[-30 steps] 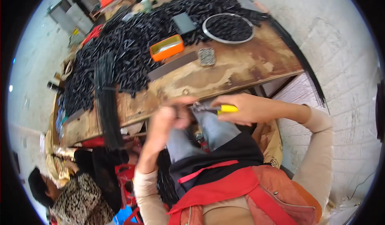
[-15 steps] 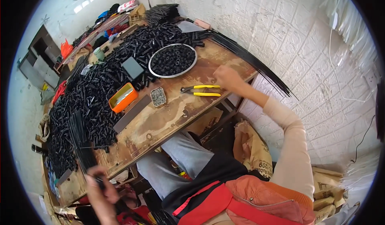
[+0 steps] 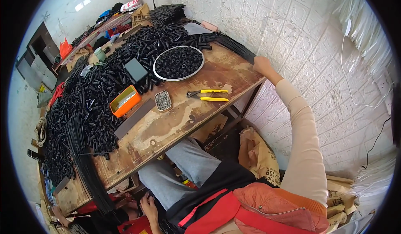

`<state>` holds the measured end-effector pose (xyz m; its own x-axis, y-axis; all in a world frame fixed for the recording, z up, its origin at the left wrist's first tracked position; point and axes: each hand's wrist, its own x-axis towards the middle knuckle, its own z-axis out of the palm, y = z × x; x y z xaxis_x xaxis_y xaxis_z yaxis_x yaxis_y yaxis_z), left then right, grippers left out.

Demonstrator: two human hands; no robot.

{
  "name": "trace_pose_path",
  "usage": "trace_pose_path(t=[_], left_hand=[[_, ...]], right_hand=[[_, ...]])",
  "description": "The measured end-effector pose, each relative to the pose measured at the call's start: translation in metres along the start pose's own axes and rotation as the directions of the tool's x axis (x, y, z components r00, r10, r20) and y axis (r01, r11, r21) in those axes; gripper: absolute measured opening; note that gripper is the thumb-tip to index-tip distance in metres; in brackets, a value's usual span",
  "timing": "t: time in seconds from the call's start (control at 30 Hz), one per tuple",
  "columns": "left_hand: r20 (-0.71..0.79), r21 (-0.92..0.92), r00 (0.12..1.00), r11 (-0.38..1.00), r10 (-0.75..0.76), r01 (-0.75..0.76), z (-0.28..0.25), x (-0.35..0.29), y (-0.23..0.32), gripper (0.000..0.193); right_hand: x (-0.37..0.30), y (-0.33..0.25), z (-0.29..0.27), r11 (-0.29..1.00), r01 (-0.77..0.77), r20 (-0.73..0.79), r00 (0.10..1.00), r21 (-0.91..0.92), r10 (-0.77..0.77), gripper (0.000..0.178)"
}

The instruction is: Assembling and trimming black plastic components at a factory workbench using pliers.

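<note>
My right hand [image 3: 262, 65] is closed at the table's far right corner, round a bundle of thin black rods [image 3: 236, 46]. The rods' outer ends do not show past my fist. My left hand [image 3: 149, 207] is low beside my grey-trousered left leg, its fingers apart, with nothing visible in them. Yellow-handled pliers [image 3: 213, 95] lie on the table [image 3: 175, 127]. Left of them stands a small clear box of metal bits [image 3: 163, 101]. A round tray [image 3: 203, 63] full of small black rings sits behind the pliers.
Black tubular parts [image 3: 92, 96] are heaped across the table's left and back. Among them are an orange box [image 3: 125, 101] and a grey block [image 3: 135, 69]. Another rod bundle [image 3: 85, 163] hangs over the front edge. A co-worker's hand [image 3: 60, 215] is at lower left.
My right hand has moved right to the table corner and onto the rods, whose ends no longer stick out. My left hand has moved right and down, away from the hanging bundle.
</note>
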<state>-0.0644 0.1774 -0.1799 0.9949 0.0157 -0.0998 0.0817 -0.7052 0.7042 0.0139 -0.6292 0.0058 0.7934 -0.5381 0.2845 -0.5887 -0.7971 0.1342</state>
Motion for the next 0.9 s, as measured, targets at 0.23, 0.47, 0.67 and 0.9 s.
trace_pose_path(t=[0.23, 0.47, 0.67, 0.9], left_hand=[[-0.087, -0.130, 0.910, 0.901, 0.406, -0.415, -0.054, -0.008, 0.180, 0.023], [0.170, -0.255, 0.771, 0.783, 0.614, -0.568, -0.041, -0.022, 0.263, 0.025], [0.285, -0.331, 0.582, 0.648, 0.761, -0.686, -0.036, -0.026, 0.302, 0.025], [0.339, -0.346, 0.596, 0.685, 0.728, -0.640, -0.046, -0.031, 0.314, 0.025]], right_hand=[[0.016, 0.012, 0.006, 0.998, 0.056, -0.026, 0.998, -0.001, -0.056, 0.021], [0.056, 0.027, -0.068, 0.988, 0.093, -0.114, 0.990, 0.123, -0.079, 0.023], [0.116, 0.039, -0.104, 0.963, 0.147, -0.485, 0.874, 0.227, -0.019, 0.024], [0.115, -0.053, -0.165, 0.323, -0.141, 0.149, 0.989, 0.936, 0.000, 0.034]])
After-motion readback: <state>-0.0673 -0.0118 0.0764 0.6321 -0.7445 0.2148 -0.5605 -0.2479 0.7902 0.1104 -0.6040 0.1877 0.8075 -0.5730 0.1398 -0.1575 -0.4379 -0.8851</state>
